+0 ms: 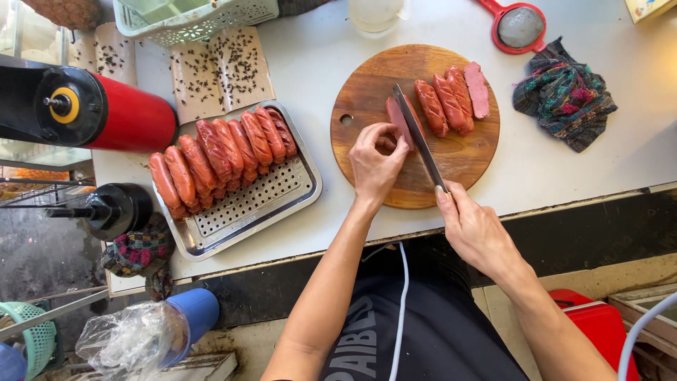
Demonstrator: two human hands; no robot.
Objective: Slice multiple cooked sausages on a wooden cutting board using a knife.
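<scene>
slicing that sausage [395, 118] lengthwise: left hand [375, 164] pinching it down, right hand [474, 227] wrapped tight on the knife [419, 136]. i'd keep fingertips curled back, blade flat.

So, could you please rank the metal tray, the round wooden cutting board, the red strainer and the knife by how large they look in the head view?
1. Round wooden cutting board and metal tray: they look alike, too close to rank.
2. Knife, held in the right hand.
3. Red strainer, partly cut off at the top edge.

daylight falls on a white worktable [564, 169] above a grey concrete floor [42, 261].
</scene>
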